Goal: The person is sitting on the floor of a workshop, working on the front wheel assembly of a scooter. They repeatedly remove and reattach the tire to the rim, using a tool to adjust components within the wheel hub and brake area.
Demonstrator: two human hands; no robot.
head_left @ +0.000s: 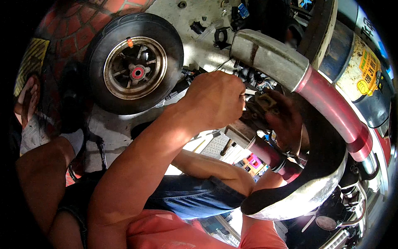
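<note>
My left hand [219, 97] is closed in a fist in the middle of the view, its back toward me. From its thumb side a slim silvery metal piece [250, 91] sticks out; the rest is hidden in the fist. Facing it, my right hand [288, 122] lies in shadow with its fingers curled around a dark metal part that looks like a brake caliper [265, 103]. The two hands are close together. Around my right forearm are a curved fender [298, 204] and the maroon tubes of a front fork [327, 95].
A small wheel with a black tire [97, 83] lies flat at the upper left. Loose dark parts [198, 28] are scattered on the pale floor [166, 12] beyond it. At the right edge stands a blue and yellow drum [352, 62]. A round mirror-like lamp [327, 222] sits at the lower right.
</note>
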